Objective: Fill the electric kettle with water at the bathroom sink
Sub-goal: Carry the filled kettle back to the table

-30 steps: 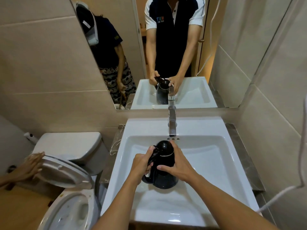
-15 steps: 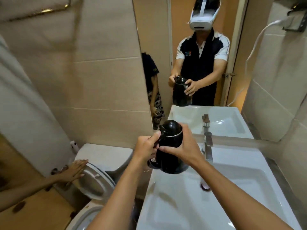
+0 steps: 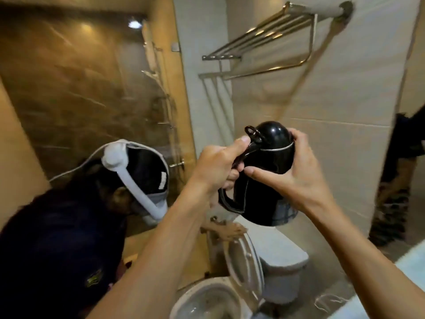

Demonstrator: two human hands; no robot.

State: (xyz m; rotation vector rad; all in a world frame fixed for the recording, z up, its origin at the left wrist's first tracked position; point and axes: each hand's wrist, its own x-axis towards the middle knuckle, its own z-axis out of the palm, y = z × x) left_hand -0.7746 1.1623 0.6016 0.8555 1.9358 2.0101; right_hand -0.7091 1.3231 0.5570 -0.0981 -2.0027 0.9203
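Observation:
The black electric kettle [image 3: 264, 180] is held up in the air at chest height, lid closed, tilted slightly to the right. My left hand [image 3: 218, 166] grips its handle, thumb near the lid lever. My right hand [image 3: 292, 173] wraps around the body just under the lid's silver rim. The kettle hangs above the toilet, left of the white sink, of which only a corner [image 3: 409, 272] shows at the lower right. The tap is out of view.
Another person in a dark shirt with a white headset [image 3: 138, 180] bends at the lower left, a hand on the raised toilet seat [image 3: 246, 265]. The open toilet bowl [image 3: 207, 302] lies below. A metal towel rack [image 3: 264, 40] hangs above, glass shower partition at left.
The kettle has been lifted out of the sink basin and carried up and to the left. My view has swung left from the sink and mirror to the toilet and shower. Both hands keep their grip.

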